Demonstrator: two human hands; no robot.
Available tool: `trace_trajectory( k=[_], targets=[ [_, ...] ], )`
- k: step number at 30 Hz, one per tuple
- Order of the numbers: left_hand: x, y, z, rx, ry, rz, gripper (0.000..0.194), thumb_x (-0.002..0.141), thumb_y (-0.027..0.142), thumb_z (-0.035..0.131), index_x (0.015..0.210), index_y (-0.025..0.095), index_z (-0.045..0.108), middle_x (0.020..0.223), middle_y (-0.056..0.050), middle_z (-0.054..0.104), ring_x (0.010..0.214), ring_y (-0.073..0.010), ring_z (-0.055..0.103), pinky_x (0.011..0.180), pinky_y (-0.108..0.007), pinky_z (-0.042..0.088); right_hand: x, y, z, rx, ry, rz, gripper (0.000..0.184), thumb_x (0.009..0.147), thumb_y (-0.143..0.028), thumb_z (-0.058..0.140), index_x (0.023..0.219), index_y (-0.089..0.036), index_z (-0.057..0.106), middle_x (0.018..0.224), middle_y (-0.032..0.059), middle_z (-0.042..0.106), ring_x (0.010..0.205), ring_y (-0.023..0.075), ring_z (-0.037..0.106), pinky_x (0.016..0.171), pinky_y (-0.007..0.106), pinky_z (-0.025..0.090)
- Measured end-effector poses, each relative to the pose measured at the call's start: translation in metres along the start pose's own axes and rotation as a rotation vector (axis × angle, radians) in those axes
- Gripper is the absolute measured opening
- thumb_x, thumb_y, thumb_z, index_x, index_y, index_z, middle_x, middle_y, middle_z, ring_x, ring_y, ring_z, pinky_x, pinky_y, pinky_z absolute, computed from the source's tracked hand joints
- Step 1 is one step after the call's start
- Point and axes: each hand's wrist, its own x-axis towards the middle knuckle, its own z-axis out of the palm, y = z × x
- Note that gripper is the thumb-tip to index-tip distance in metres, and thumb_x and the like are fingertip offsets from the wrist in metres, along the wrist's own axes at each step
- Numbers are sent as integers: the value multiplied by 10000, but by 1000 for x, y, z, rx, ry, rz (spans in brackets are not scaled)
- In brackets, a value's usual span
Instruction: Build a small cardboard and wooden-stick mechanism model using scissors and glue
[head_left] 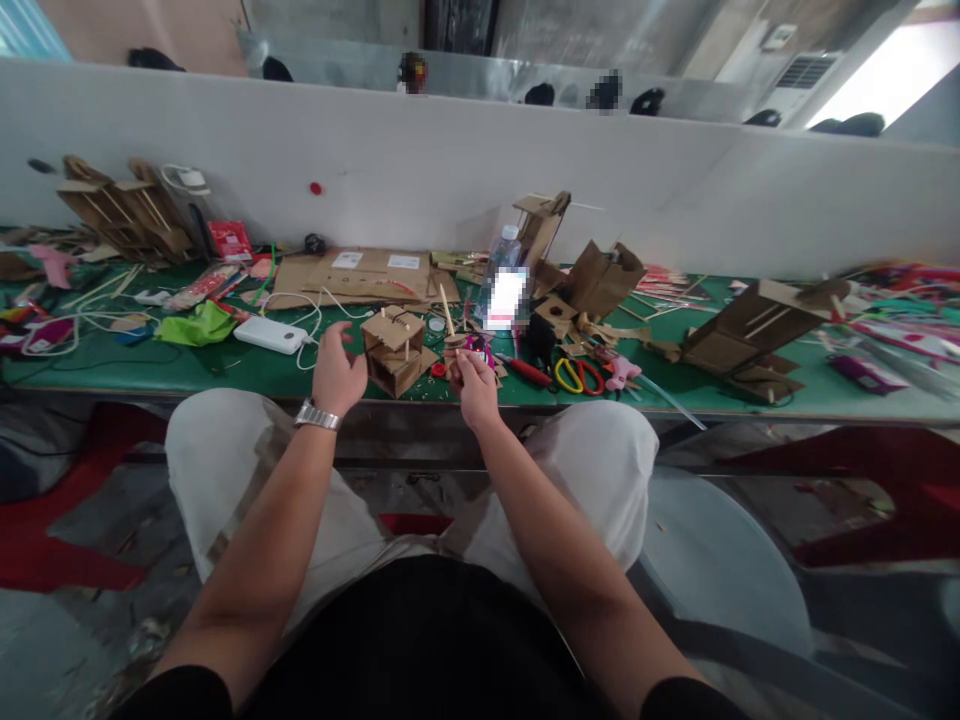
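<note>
On my feed, the right hand (477, 388) has its fingertips pinched together – I can't make out what, if anything, sits between them. The left hand (341, 372) is loosely curled and half open, grasping nothing, just beside a small two-tier cardboard structure (395, 350). I see that piece upright between the hands, near the front edge of the green bench (214, 372). Farther out, a white power bank (270, 335) lies left of it, scissors (579, 377) right along the front edge – and a flat cardboard sheet (360, 278) toward the back edge.
</note>
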Motion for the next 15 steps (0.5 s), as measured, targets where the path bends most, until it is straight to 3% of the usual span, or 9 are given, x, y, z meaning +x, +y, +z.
trace_trajectory(
  k=[3, 7, 12, 15],
  targets=[
    [-1, 9, -2, -83, 163, 94, 358, 937, 241, 594, 1288, 168, 585, 1142, -128, 644, 788, -202, 605, 741, -376, 567, -1, 2, 1, -36, -15, -13, 549, 850, -756, 702, 929, -213, 714, 604, -70, 327, 501, 99, 251, 473, 271, 186],
    [-7, 27, -5, -104, 264, 288, 264, 1018, 377, 575, 1175, 173, 633, 1094, -120, 661, 889, -217, 613, 781, -360, 548, -3, 4, 4, -97, -34, -44, 595, 818, -791, 723, 938, -208, 709, 588, -70, 362, 503, 103, 292, 475, 265, 221],
    [-18, 44, -4, -45, 302, 556, 243, 969, 378, 704, 1114, 185, 673, 1040, -120, 714, 1017, -278, 661, 924, -439, 543, -11, 0, 6, -183, -76, -128, 571, 840, -756, 728, 952, -196, 722, 642, -35, 471, 586, 129, 395, 532, 271, 311],
    [-23, 48, 1, 0, 215, 669, 338, 908, 410, 811, 1161, 211, 706, 1075, -117, 731, 1050, -294, 673, 979, -466, 542, -17, -4, 9, -230, -127, -176, 577, 872, -769, 693, 866, -193, 702, 669, -14, 506, 639, 143, 433, 578, 278, 356]
  ],
)
